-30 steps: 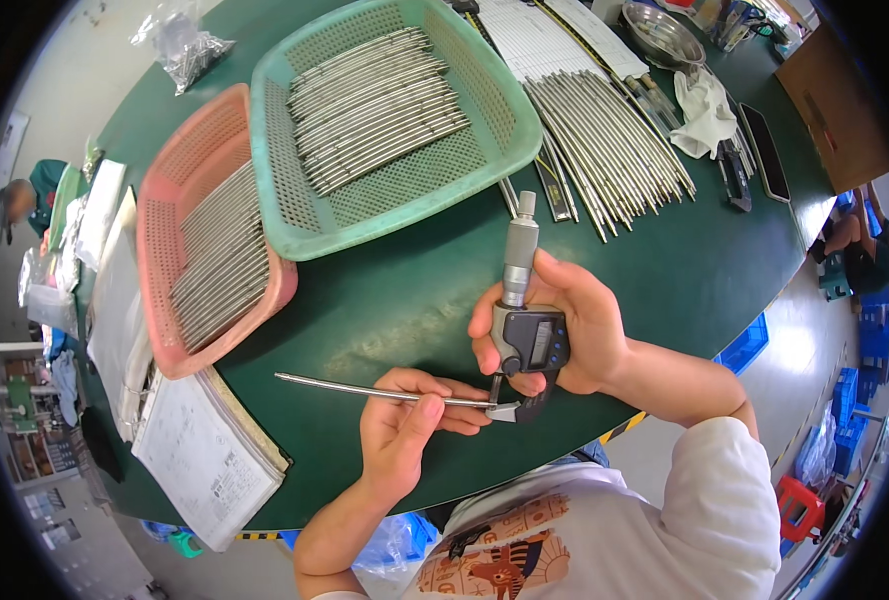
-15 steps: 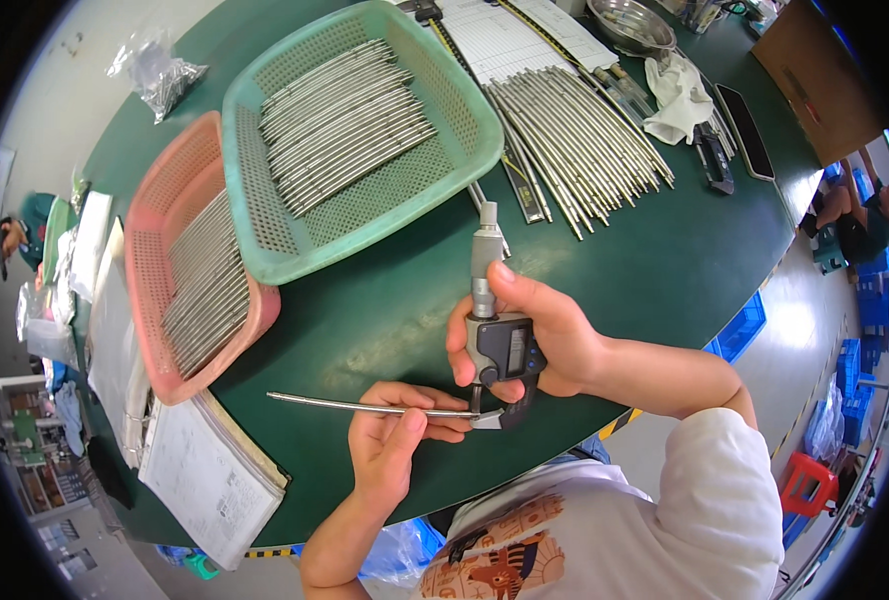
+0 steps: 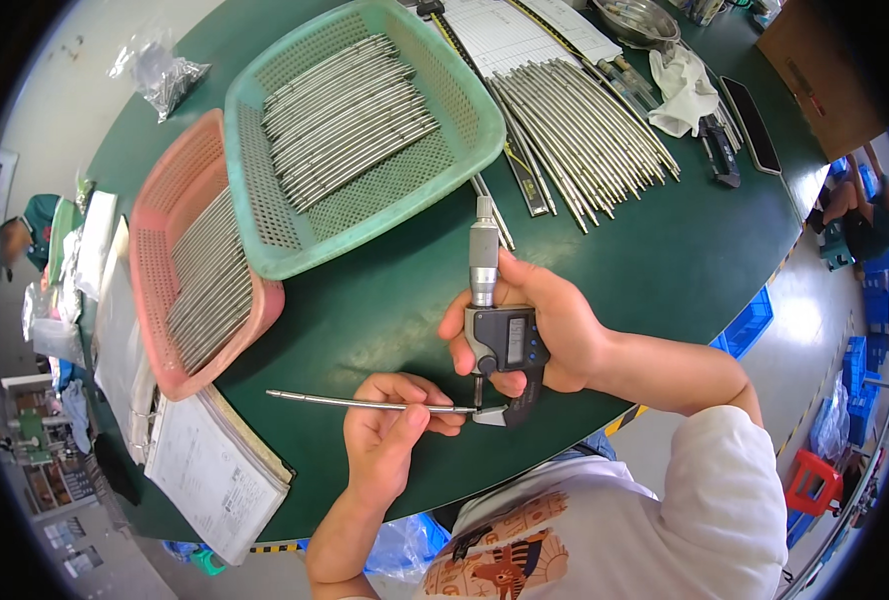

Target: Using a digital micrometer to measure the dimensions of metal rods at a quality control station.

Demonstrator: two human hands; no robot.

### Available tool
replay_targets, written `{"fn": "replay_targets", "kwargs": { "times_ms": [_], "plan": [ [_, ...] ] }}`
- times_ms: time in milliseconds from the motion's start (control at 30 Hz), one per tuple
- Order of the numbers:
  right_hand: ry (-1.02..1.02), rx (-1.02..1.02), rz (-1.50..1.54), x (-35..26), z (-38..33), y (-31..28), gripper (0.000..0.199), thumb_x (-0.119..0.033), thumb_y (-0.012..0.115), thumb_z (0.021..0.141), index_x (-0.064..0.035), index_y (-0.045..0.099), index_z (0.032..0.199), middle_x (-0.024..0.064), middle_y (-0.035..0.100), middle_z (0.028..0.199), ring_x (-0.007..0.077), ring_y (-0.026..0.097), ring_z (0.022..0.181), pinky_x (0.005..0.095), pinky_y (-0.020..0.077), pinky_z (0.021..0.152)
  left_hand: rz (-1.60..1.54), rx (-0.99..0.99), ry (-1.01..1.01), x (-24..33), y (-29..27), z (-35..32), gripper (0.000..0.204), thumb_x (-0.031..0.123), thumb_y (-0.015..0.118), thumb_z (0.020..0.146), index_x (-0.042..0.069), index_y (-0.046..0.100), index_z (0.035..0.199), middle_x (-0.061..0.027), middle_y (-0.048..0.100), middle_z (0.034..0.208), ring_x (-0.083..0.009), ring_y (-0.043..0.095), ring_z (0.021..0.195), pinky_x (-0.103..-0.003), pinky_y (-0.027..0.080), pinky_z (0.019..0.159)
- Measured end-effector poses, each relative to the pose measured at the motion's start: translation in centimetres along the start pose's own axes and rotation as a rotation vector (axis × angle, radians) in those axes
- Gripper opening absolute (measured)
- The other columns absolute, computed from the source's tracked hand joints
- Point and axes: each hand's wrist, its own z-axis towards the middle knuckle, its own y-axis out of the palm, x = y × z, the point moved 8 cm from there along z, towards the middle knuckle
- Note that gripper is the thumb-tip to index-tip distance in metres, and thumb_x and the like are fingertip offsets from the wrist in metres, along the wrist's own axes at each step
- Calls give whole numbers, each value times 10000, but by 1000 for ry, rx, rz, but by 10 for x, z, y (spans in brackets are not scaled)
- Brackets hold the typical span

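Observation:
My left hand (image 3: 385, 435) pinches a thin metal rod (image 3: 325, 400) between thumb and fingers, its free end pointing left. The rod's right end lies in the jaw of a digital micrometer (image 3: 505, 340), between spindle and anvil. My right hand (image 3: 555, 330) is wrapped round the micrometer's frame, with the thumb up beside the barrel. The grey thimble points away from me, and the small display faces up. Beyond my hands, a green plastic basket (image 3: 365, 245) holds a layer of similar rods (image 3: 350, 120). A pink basket (image 3: 145, 300) to its left holds more rods (image 3: 210, 285).
A row of loose rods (image 3: 585, 140) lies on the green table (image 3: 385, 330) at the far right. Near them are a white cloth (image 3: 683, 95), a caliper (image 3: 717, 150) and a phone (image 3: 751, 125). A binder with papers (image 3: 215, 480) lies at the near left edge.
The thumb of my right hand has shifted up and back from the micrometer's barrel, and the thimble stands more upright. The rod's end stays in the jaw; the view has shifted slightly.

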Motion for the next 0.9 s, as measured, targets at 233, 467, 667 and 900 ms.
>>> {"fn": "replay_targets", "kwargs": {
  "times_ms": [233, 467, 667, 900],
  "plan": [
    [-7, -15, 51, 1, 1, 0, 589, -457, 153, 840, 13, 506, 878, 146, 547, 687, 162, 456, 413, 226, 375, 385, -14, -37, 25, 3, 1, -1, 130, 29, 496, 787, -14, 409, 874, -183, 510, 877, -222, 575, 742, -305, 498, 657],
    [-32, -43, 46, 0, 1, 2, 589, -468, 181, 829, 16, 516, 866, 150, 552, 689, 160, 458, 412, 225, 375, 385, 23, -77, 18, 1, 4, 0, 118, 21, 490, 789, -9, 411, 873, -179, 507, 893, -208, 571, 747, -299, 491, 665],
    [-55, -69, 9, -2, 1, 3, 583, -491, 226, 817, 12, 519, 858, 144, 555, 686, 153, 454, 409, 221, 367, 384, 12, -97, 14, 0, 6, 0, 117, 17, 490, 789, -6, 414, 875, -176, 508, 897, -202, 568, 751, -296, 487, 662],
    [-41, -54, -34, 0, 0, 3, 555, -519, 290, 806, -17, 526, 827, 124, 562, 682, 147, 450, 416, 225, 360, 392, 30, -72, 1, -1, 5, 0, 156, 61, 520, 783, -9, 418, 879, -151, 506, 868, -200, 566, 755, -289, 487, 656]
  ]
}}
